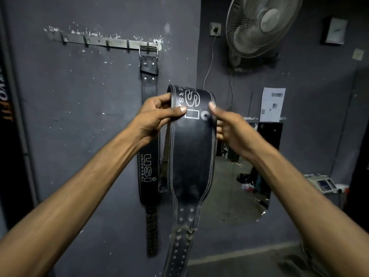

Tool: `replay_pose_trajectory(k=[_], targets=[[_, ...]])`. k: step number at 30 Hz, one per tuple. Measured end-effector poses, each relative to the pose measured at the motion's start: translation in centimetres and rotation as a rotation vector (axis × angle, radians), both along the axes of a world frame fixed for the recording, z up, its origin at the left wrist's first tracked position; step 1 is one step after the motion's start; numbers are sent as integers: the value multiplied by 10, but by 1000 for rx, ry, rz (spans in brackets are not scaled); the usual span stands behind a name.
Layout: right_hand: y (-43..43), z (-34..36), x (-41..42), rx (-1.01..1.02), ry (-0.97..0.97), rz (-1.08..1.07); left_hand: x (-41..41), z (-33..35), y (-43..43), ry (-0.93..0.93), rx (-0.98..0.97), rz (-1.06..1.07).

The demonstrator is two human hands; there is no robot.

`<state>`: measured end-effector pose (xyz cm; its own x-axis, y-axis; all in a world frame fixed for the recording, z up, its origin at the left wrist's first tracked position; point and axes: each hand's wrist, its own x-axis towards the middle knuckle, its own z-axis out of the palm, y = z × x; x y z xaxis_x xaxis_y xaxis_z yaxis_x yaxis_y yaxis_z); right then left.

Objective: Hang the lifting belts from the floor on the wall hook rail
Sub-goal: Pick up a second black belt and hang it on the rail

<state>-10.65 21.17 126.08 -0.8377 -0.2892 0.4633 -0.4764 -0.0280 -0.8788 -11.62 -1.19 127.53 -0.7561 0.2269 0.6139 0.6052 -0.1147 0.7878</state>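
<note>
A black leather lifting belt (191, 156) with white stitching and white lettering is folded over at chest height in front of me. My left hand (157, 116) pinches its left edge near the fold. My right hand (229, 124) grips its right edge, thumb on the front. The belt's holed tail hangs down toward the floor. Behind it, a second black belt (148, 172) hangs by its metal buckle from the rightmost hook of the metal hook rail (103, 41) on the dark wall. The other hooks on the rail are bare.
A wall fan (263, 27) is mounted at the upper right, with a socket and cable beside it. A mirror (245, 176) leans on the right wall below a paper notice. A small device sits on a ledge at the far right.
</note>
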Motion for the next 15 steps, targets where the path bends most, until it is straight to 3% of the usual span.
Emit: replay_pose_trajectory(k=[4, 8, 12, 15], targets=[[-21, 42, -8, -105, -87, 14, 19, -7, -8, 46, -91, 15], [-32, 40, -13, -168, -91, 4, 26, -11, -17, -34, -77, 26], [-35, 22, -4, -142, 61, 56, 32, 7, -20, -269, 58, 9], [-34, 11, 9, -92, 210, 73, 32, 17, -14, -295, 159, -46]])
